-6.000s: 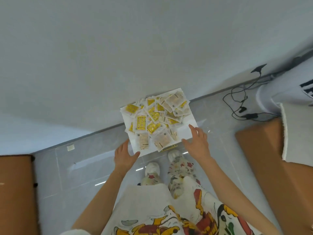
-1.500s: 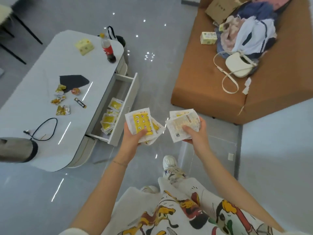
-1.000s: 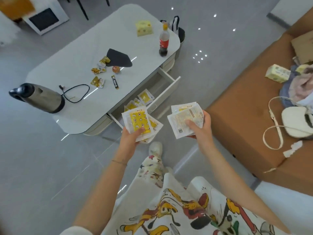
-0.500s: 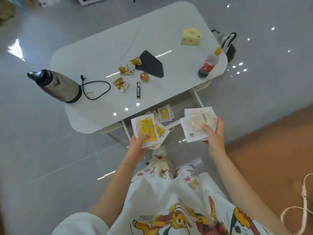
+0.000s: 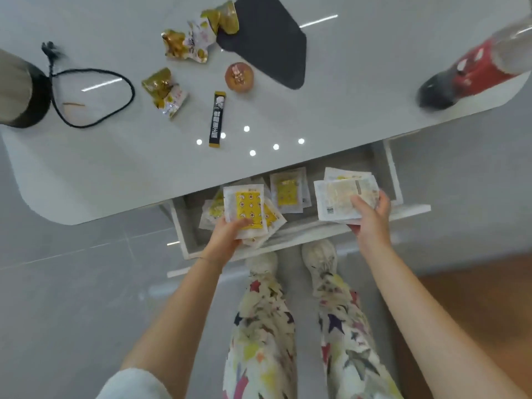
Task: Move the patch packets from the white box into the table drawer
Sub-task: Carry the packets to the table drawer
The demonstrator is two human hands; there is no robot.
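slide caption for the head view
Left hand and right hand each hold patch packets over the open drawer.

Both bare arms reach up toward 12 o'clock, the left arm point(image 5: 178, 312) coming in from 7 o'clock and the right arm point(image 5: 417, 306) from 5 o'clock, well apart. The left hand point(image 5: 227, 237) pinches a fan of packets point(image 5: 247, 210), thumb on top and fingers underneath. Over at its 2 o'clock, the right hand point(image 5: 371, 223) grips a second stack point(image 5: 339, 197), thumb pressed on the face and fingers curled round the far edge.
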